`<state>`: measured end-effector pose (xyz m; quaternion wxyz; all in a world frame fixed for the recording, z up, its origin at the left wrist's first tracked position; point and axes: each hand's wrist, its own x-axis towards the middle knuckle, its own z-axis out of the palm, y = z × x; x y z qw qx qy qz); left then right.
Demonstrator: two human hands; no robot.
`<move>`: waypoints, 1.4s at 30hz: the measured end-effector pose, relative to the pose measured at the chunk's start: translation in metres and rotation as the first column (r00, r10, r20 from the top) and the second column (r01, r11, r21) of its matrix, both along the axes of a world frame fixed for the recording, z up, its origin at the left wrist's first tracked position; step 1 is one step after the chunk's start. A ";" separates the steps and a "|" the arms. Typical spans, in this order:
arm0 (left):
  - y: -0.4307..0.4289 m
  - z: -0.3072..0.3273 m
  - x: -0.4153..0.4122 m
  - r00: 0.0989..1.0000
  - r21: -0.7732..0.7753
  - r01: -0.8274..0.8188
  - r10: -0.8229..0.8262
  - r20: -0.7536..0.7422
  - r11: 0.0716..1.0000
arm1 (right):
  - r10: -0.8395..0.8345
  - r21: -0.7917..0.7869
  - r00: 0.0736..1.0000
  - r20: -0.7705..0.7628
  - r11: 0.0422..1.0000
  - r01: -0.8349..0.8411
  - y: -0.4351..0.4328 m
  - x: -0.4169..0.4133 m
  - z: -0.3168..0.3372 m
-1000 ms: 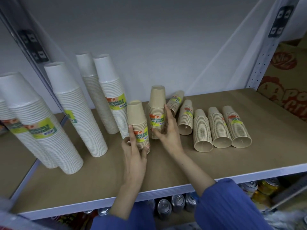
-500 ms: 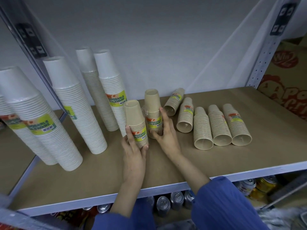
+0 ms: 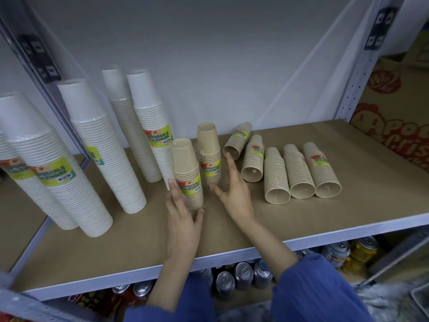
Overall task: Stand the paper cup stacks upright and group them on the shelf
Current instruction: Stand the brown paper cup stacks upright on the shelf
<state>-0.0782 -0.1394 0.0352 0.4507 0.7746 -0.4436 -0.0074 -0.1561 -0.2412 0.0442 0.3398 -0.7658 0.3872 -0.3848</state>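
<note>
Tall white stacks [image 3: 109,154] stand on the shelf [image 3: 348,205] at the left. The left hand [image 3: 183,219] holds the front brown stack [image 3: 188,175] between fingers and thumb so it won't tip, beside the second brown stack [image 3: 210,156]. The right hand [image 3: 234,194], fingers spread, holds nothing. Five lying brown stacks [image 3: 299,170] rest sideways on the right.

- The front brown stack [image 3: 187,175] stands upright, mouth down, green label facing out, mid-shelf.
- The rear brown stack [image 3: 209,154] stands upright just behind it and to its right.
- Five brown stacks lie on their sides to the right, mouths toward the front: the slanted stack [image 3: 238,141] nearest the wall, then four in a loose row [image 3: 298,169].
- Tall white stacks [image 3: 148,126] stand upright on the left.
- The shelf [image 3: 348,182] is a brown board.
</note>
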 end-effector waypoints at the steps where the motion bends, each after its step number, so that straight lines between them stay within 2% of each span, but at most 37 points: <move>1: 0.003 0.000 -0.004 1.000 -0.002 -0.015 0.015 -0.010 1.000 | -0.023 -0.009 1.000 0.003 1.000 0.023 0.002 -0.006 0.001; 4: 0.013 -0.001 -0.021 0.999 -0.021 -0.049 0.049 -0.021 0.999 | -0.118 -0.101 0.988 0.099 0.987 0.128 0.008 -0.026 0.010; 7: 0.013 0.002 -0.043 1.000 -0.025 0.011 -0.012 -0.008 1.000 | -0.251 -0.185 0.954 0.166 0.942 0.280 0.005 -0.047 0.021; 10: -0.003 0.010 -0.061 0.995 0.001 0.105 -0.105 -0.001 0.995 | -0.337 -0.195 0.938 0.082 0.918 0.347 -0.007 -0.064 0.028; 12: -0.020 0.018 -0.068 0.989 0.022 0.149 -0.149 0.018 0.989 | -0.347 -0.134 0.937 -0.030 0.931 0.340 -0.017 -0.072 0.030; 14: -0.040 0.026 -0.072 0.983 0.060 0.166 -0.169 0.064 0.984 | -0.335 -0.061 0.932 -0.142 0.942 0.329 -0.026 -0.077 0.031; 17: -0.074 0.035 -0.070 0.976 0.162 0.164 -0.184 0.113 0.973 | -0.326 -0.037 0.907 -0.267 0.944 0.329 -0.034 -0.079 0.033; 23: -0.127 0.039 -0.060 0.974 0.393 0.163 -0.211 0.081 0.905 | -0.300 -0.031 0.825 -0.480 0.945 0.326 -0.046 -0.086 0.046; 35: -0.147 0.052 -0.047 0.941 0.570 0.298 -0.336 -0.040 0.766 | -0.124 0.095 0.695 -0.708 0.959 0.268 -0.065 -0.114 0.077; 38: -0.152 0.058 -0.044 0.923 0.635 0.317 -0.384 -0.034 0.704 | -0.068 0.127 0.668 -0.741 0.963 0.239 -0.067 -0.113 0.078; 42: -0.159 0.065 -0.043 0.917 0.662 0.321 -0.398 -0.036 0.678 | -0.030 0.109 0.602 -0.798 0.975 0.194 -0.069 -0.102 0.071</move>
